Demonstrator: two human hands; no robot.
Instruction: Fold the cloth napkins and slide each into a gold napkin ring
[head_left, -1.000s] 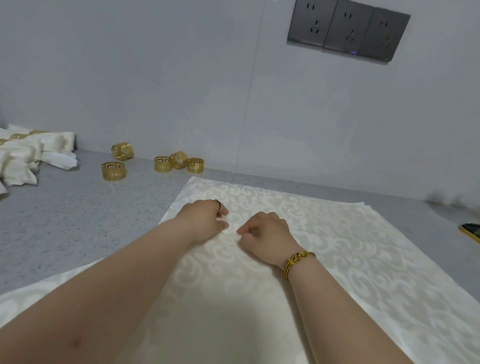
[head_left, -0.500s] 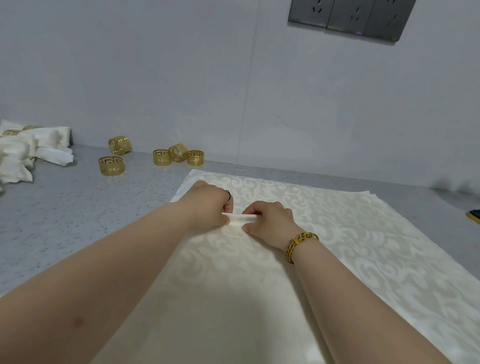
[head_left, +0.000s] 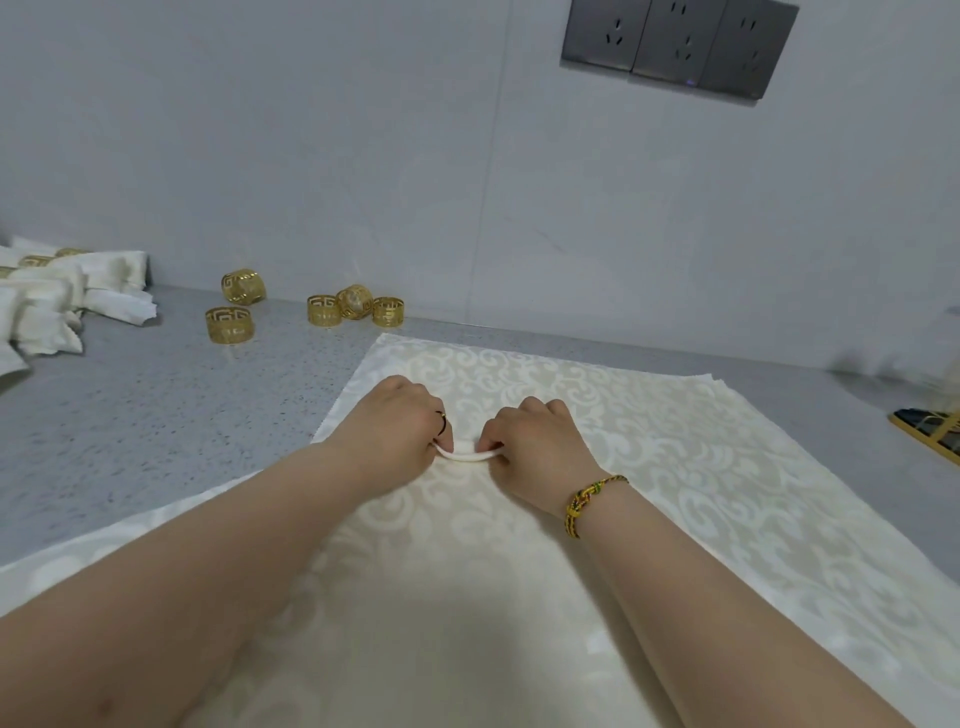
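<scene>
Both forearms reach forward, converging. The left hand (head_left: 397, 428) and right hand (head_left: 535, 444) sit close together, knuckles up, fingers curled, each pinching a fold of napkin (head_left: 470, 457).

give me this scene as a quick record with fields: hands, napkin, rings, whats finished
left hand: pinches a raised fold of the napkin
right hand: pinches the same fold from the other end; woven bracelet on wrist
napkin: cream, patterned, spread on the counter, lifted only at the fold
loose gold rings: five, on the counter near the wall, beyond the napkin's left corner
finished napkins: pile at far left, gold rings on them
</scene>
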